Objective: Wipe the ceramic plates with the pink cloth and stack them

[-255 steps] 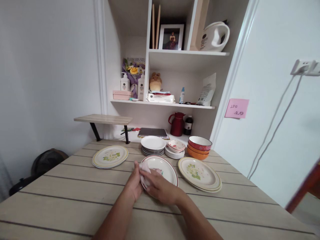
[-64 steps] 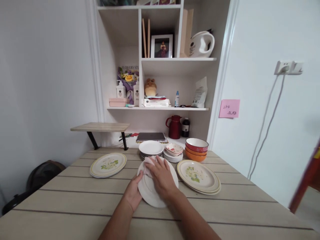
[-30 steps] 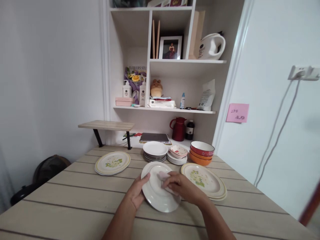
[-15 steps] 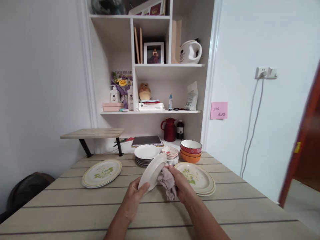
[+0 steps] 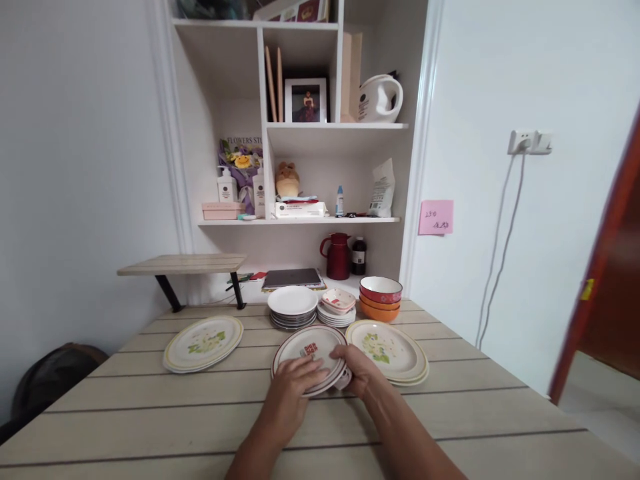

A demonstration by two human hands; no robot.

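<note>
Your left hand lies flat, fingers nearly together, on the round white, red-rimmed plate over the slatted wooden table, seemingly steadying it; your right hand clamps its edge, bunched pale-pink cloth beneath.

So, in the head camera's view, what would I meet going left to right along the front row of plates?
Leftmost yellow-rimmed plates → red-rimmed plate, with the left hand and right hand touching it → rightmost yellow-rimmed plates.

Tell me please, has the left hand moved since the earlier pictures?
Yes: judged against the red jug, the left hand has moved rightward, over the red-rimmed plate.
</note>
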